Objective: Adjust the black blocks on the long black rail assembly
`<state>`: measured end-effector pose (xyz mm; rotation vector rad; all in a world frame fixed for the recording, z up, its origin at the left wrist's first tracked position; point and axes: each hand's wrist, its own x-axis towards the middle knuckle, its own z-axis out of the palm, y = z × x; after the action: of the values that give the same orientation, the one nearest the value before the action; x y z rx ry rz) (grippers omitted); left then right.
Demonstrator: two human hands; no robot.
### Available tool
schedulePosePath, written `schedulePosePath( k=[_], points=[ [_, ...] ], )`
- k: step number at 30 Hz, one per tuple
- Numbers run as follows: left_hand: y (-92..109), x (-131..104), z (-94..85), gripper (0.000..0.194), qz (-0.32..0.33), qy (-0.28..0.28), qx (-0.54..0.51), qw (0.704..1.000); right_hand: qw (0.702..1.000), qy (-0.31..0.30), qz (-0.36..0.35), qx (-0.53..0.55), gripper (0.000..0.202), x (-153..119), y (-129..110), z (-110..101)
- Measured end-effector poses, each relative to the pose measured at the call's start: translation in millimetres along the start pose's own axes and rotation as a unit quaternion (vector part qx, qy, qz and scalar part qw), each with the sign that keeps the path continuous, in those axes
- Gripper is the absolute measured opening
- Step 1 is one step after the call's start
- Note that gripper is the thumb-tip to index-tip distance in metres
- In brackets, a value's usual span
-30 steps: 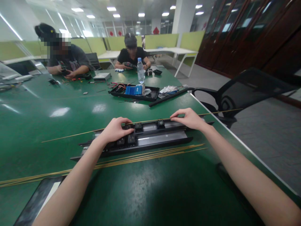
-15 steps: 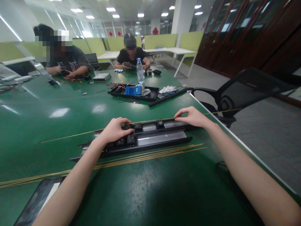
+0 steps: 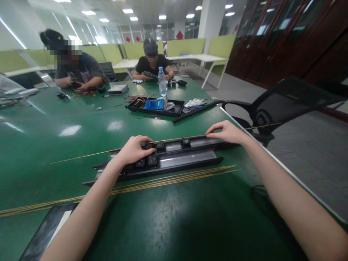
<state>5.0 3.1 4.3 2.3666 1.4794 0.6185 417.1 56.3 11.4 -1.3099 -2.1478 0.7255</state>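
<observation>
A long thin golden rod (image 3: 174,139) lies along the back edge of a black channel frame (image 3: 187,159) that holds several small black blocks (image 3: 186,142). My right hand (image 3: 224,132) pinches the rod near the frame's right end. Around the left blocks curls my left hand (image 3: 134,149), thumb and fingers closed over a black block and the frame's back edge, close to the rod. Several more golden rods (image 3: 174,179) lie on the table in front of the frame.
Behind the frame are a black tray (image 3: 176,108) with blue parts, white gloves (image 3: 194,104), a black bar (image 3: 193,113) and a water bottle (image 3: 162,83). Two people work across the green table (image 3: 168,224). A black chair (image 3: 288,105) stands right; a dark flat object (image 3: 40,232) lies front left.
My right hand has slid slightly to the right along the rod. My left hand stays over the blocks with almost no movement.
</observation>
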Motion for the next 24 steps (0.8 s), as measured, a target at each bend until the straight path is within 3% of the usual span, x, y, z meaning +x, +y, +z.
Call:
schedulePosePath(
  k=[24],
  points=[
    [0.2,-0.5,-0.2,0.037,-0.005,-0.004,0.005,1.000,1.000,-0.008,0.023,-0.015,0.028,-4.1,1.4,-14.0]
  ],
)
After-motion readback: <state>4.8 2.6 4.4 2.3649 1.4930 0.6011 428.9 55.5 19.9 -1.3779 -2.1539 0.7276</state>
